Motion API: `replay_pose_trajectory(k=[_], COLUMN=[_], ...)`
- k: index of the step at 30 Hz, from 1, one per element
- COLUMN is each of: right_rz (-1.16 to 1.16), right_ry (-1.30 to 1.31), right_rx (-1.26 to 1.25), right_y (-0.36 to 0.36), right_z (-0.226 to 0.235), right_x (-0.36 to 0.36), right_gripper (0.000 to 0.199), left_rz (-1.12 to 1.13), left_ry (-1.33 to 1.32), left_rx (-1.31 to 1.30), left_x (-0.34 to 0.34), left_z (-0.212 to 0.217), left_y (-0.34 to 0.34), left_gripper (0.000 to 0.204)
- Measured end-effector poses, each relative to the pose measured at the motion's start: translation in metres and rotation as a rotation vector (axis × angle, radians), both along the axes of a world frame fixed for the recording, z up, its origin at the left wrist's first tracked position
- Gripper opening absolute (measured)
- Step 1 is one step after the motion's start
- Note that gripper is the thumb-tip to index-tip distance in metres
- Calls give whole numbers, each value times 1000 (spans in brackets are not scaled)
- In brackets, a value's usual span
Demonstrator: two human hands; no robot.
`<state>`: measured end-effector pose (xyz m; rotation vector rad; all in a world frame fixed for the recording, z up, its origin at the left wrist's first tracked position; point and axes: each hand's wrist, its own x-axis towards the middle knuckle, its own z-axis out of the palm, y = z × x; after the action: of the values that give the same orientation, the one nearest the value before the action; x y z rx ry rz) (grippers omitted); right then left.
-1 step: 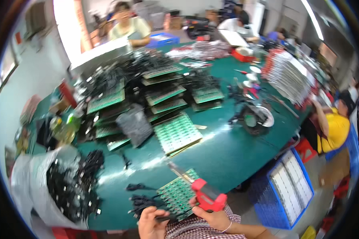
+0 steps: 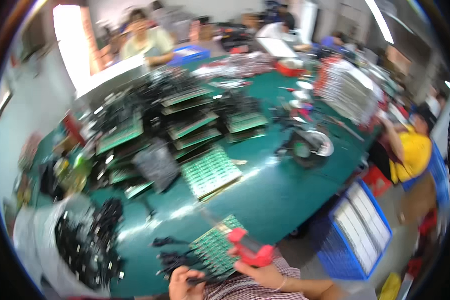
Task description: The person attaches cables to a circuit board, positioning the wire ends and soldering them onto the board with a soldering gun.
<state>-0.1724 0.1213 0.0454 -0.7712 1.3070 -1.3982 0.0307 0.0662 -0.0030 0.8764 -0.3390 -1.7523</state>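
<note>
Right hand (image 2: 265, 274) grips a red tool (image 2: 247, 249) over the near edge of the green table (image 2: 285, 195), its tip on a green circuit board (image 2: 215, 247) lying there, while the left hand (image 2: 185, 284) pinches a small black part (image 2: 200, 281) beside loose black parts (image 2: 175, 260).

Two hands are seen at six o'clock: the left hand (image 2: 185, 282) and the right hand (image 2: 262, 274). One red tool (image 2: 249, 250) is counted, and two blue crates (image 2: 357, 232) (image 2: 191, 52) (boards too blurred to count).
</note>
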Motion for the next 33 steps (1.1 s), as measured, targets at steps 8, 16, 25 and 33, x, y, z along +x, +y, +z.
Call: replay_pose_trajectory(k=[8, 16, 25, 33], right_rz=[-12, -142, -179, 78], right_ry=[-493, 19, -219, -113], right_rx=[54, -158, -210, -67], right_y=[-3, 20, 5, 4], right_z=[-11, -3, -3, -13], right_x=[19, -17, 3, 21], right_gripper=[21, 51, 36, 49], left_rz=[-103, -906, -750, -738], left_ry=[-33, -683, -841, -1041], left_rx=[-210, -145, -656, -584], left_x=[17, -21, -48, -13], left_z=[30, 73, 68, 57], left_y=[15, -2, 6, 16], left_gripper=[38, 38, 16, 16])
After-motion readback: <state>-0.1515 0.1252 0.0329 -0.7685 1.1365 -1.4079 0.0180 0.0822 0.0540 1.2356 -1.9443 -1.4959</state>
